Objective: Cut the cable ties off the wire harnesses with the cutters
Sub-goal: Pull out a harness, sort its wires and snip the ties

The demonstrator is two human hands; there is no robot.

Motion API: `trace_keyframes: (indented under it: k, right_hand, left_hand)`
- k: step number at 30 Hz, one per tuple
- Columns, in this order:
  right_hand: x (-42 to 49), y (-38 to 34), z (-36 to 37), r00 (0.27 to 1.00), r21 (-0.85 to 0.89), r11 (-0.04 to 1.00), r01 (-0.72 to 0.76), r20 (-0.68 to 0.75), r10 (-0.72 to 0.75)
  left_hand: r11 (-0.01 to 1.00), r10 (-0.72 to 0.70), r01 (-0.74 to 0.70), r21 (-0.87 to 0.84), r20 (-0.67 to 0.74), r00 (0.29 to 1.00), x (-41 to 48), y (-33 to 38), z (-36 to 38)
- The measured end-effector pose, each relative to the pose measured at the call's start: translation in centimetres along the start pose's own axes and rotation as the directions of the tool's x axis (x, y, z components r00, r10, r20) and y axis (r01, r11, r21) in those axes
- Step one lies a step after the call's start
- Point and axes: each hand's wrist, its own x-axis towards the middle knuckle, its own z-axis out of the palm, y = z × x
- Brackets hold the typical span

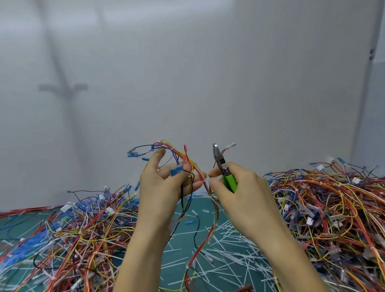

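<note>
Head view: to the left of my left grip lies a heap of wire harnesses [62, 236] on the green counter [187, 206]. My left hand [167, 184] is raised, its grip curled around a loose wire harness [183, 165] of red, yellow, blue and black strands; the strands loop above the grip and trail down below it onto the counter. A blue connector [176, 170] sits against my fingers. Just right of that grip, my right hand [234, 188] is closed on the green handles of the cutters [225, 171], jaws pointing up, with the thumb and forefinger touching the harness between the two grips. Below both grips, cut cable ties [221, 256] litter the counter. Further right lies a second heap of harnesses [344, 212].
</note>
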Motion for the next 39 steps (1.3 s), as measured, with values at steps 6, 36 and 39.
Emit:
trace_keyframes:
  k: [6, 36, 39]
  right_hand:
    - [0.1, 0.0, 0.2, 0.998, 0.135, 0.989, -0.068, 0.015, 0.067]
    - [-0.3, -0.5, -1.0, 0.940, -0.138, 0.989, 0.052, 0.342, -0.002]
    - [-0.4, -0.5, -0.7, 0.940, -0.141, 0.989, 0.031, 0.341, 0.019]
  left_hand:
    - [0.977, -0.010, -0.041, 0.208, 0.235, 0.972, -0.3, 0.7, -0.2]
    - [0.972, 0.119, -0.130, 0.198, 0.069, 0.991, -0.1, 0.5, -0.5]
    - [0.964, 0.135, -0.152, 0.216, 0.093, 0.986, -0.3, 0.7, -0.4]
